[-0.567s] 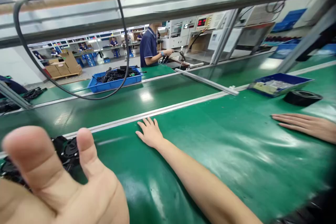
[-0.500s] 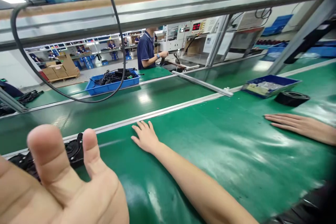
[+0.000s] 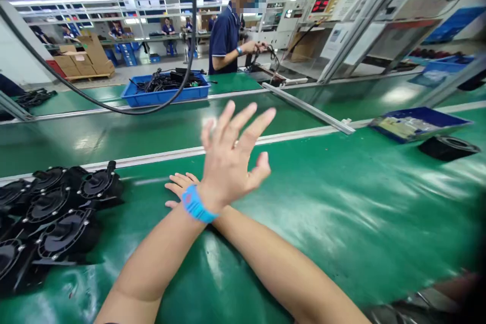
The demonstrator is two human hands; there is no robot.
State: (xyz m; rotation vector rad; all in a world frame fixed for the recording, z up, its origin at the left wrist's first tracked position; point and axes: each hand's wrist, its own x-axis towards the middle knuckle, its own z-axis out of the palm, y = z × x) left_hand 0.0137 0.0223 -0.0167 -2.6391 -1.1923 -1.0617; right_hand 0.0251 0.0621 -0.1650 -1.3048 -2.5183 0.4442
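My left hand (image 3: 233, 154), with a blue wristband (image 3: 197, 205) on its wrist, is raised above the bench with its fingers spread. Nothing is in it. Behind its wrist, my right hand (image 3: 184, 182) lies palm down on the green mat (image 3: 304, 202), fingers stretched out and apart. My forearms cross in the view, the left one nearer the camera and hiding part of the right wrist. Left of both hands sit several round black plastic housings (image 3: 63, 233) with screws around their rims. Neither hand touches them.
A blue tray (image 3: 448, 116) with small bags and a black roll (image 3: 450, 148) lie at the right. Beyond the white rail, a metal bar (image 3: 307, 106) crosses the lane. A blue bin (image 3: 165, 93) holds black cables. A co-worker (image 3: 228, 40) stands opposite; a black cable (image 3: 193, 15) hangs in front.
My left hand has moved from close to the camera out over the bench, back now showing. My right hand stays on the mat. The view has tipped down; another hand at right has left the view.
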